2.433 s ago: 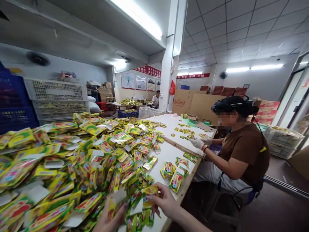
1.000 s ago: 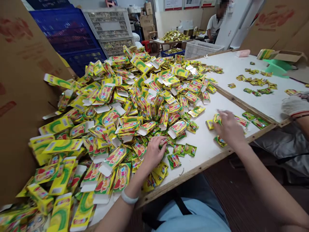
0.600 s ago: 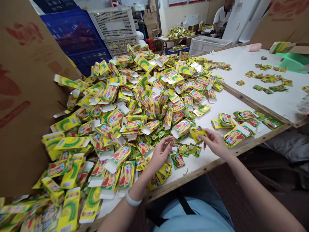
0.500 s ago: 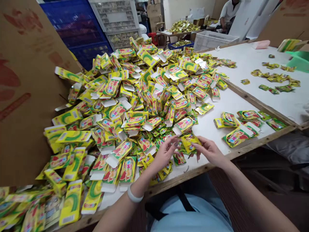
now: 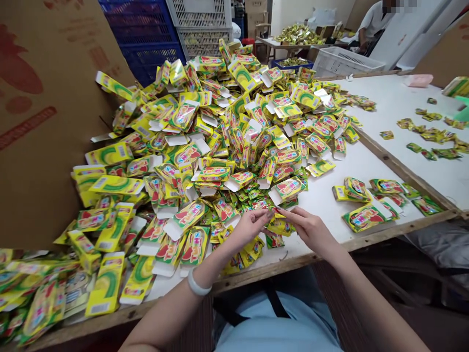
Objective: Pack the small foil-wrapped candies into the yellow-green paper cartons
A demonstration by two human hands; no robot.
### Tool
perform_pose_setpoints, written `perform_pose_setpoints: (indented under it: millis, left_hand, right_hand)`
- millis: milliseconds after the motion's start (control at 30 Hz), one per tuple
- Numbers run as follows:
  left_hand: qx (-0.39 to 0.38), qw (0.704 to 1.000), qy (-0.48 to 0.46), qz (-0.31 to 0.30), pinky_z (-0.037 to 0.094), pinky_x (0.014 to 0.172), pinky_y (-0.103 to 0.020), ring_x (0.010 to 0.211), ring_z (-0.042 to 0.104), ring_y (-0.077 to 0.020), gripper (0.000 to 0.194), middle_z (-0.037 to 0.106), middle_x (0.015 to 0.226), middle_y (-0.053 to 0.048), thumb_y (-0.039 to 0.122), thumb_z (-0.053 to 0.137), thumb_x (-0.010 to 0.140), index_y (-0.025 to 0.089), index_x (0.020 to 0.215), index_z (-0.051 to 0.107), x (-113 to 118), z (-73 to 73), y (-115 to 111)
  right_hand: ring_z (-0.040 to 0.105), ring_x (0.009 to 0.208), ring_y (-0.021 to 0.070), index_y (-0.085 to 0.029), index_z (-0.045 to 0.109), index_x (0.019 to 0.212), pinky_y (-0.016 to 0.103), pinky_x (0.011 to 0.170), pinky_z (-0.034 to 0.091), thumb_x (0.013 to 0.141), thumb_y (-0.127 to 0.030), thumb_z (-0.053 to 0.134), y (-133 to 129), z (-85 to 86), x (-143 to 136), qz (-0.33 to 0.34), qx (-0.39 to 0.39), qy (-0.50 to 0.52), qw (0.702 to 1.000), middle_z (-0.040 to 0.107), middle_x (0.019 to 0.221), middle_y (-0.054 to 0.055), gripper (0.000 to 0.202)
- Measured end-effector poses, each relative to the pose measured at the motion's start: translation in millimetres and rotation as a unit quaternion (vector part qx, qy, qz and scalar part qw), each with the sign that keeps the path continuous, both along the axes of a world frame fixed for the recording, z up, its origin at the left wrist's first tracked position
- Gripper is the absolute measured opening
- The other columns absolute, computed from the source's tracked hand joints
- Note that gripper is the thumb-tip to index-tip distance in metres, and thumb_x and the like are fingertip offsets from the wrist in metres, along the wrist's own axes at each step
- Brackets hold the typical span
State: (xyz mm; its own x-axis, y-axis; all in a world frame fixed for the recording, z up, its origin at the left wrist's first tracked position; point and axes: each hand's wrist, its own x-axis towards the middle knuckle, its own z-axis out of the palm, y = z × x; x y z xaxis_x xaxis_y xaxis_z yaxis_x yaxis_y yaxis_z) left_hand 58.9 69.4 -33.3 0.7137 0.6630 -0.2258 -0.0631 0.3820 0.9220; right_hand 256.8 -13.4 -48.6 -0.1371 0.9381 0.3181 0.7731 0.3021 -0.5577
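Observation:
My left hand (image 5: 252, 225), with a pale band on its wrist, is closed at the front of a large pile of yellow and green boxes (image 5: 186, 210). My right hand (image 5: 308, 227) is closed around the edge of a yellow packet (image 5: 280, 226) between the two hands. The fingertips of both hands nearly meet above this packet. Whether the left fingers grip anything is too small to tell. Small green and yellow sachets (image 5: 249, 252) lie beside and below the left hand. A few boxes (image 5: 366, 217) lie to the right on the white table.
A large cardboard carton (image 5: 47, 122) stands at the left. Wooden strips (image 5: 388, 159) edge and divide the table. Blue crates (image 5: 146, 49) and white crates (image 5: 203, 41) are stacked behind. Loose sachets (image 5: 436, 134) lie at the far right. A person (image 5: 370, 24) sits at the back.
The camera view has shifted, so the scene sits further right. My hands have come closer together, and the right fingers now reach over the yellow packet.

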Motion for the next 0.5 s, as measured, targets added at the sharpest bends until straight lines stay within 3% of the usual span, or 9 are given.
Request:
perform_pose_setpoints:
  millis: [167, 267, 367, 433, 500]
  left_hand:
    - [0.012, 0.998, 0.035, 0.059, 0.057, 0.056, -0.026, 0.068, 0.068, -0.0172, 0.058, 0.071, 0.076, -0.004, 0.057, 0.087, 0.06, 0.012, 0.093, 0.069, 1, 3.4, -2]
    - [0.01, 0.995, 0.015, 0.096, 0.059, 0.056, -0.028, 0.062, 0.065, -0.0156, 0.056, 0.065, 0.067, 0.0, 0.06, 0.085, 0.061, 0.014, 0.085, 0.065, 4, 1.8, -6]
    - [0.055, 0.992, 0.007, 0.11, 0.059, 0.06, -0.031, 0.066, 0.066, -0.0177, 0.051, 0.067, 0.074, -0.003, 0.063, 0.076, 0.073, 0.015, 0.086, 0.065, 7, -1.6, -11]
    - [0.147, 0.98, 0.031, 0.127, 0.059, 0.07, -0.034, 0.078, 0.068, -0.0206, 0.046, 0.069, 0.083, -0.006, 0.06, 0.067, 0.082, 0.015, 0.088, 0.067, 8, -5.4, -12]
    - [0.286, 0.942, 0.08, 0.155, 0.057, 0.086, -0.038, 0.095, 0.067, -0.0237, 0.039, 0.068, 0.095, -0.009, 0.054, 0.063, 0.088, 0.016, 0.089, 0.07, 5, -9.1, -6]
  right_hand:
    - [0.065, 0.077, 0.0185, -0.027, 0.066, 0.132, 0.03, 0.07, 0.056, 0.1, -0.023, 0.043, 8, -5.9, -8, -0.023, 0.0, 0.067, 0.998, 0.065, 0.086, 0.006, 0.039]
    - [0.064, 0.076, 0.0178, -0.028, 0.069, 0.128, 0.028, 0.065, 0.056, 0.098, -0.033, 0.051, 9, -12.9, -20, -0.071, -0.007, 0.192, 0.979, 0.065, 0.089, 0.007, 0.035]
    - [0.066, 0.084, 0.0181, -0.028, 0.067, 0.128, 0.029, 0.067, 0.059, 0.092, -0.046, 0.062, 10, -19.4, -28, -0.066, -0.087, 0.392, 0.913, 0.069, 0.105, 0.008, 0.041]
    - [0.069, 0.09, 0.0196, -0.026, 0.07, 0.12, 0.035, 0.078, 0.061, 0.085, -0.048, 0.071, 11, -23.0, -32, -0.03, -0.146, 0.501, 0.853, 0.072, 0.107, 0.006, 0.042]
    - [0.071, 0.09, 0.0215, -0.025, 0.075, 0.106, 0.041, 0.086, 0.06, 0.077, -0.047, 0.079, 12, -24.2, -36, -0.023, -0.158, 0.568, 0.807, 0.076, 0.102, 0.005, 0.037]
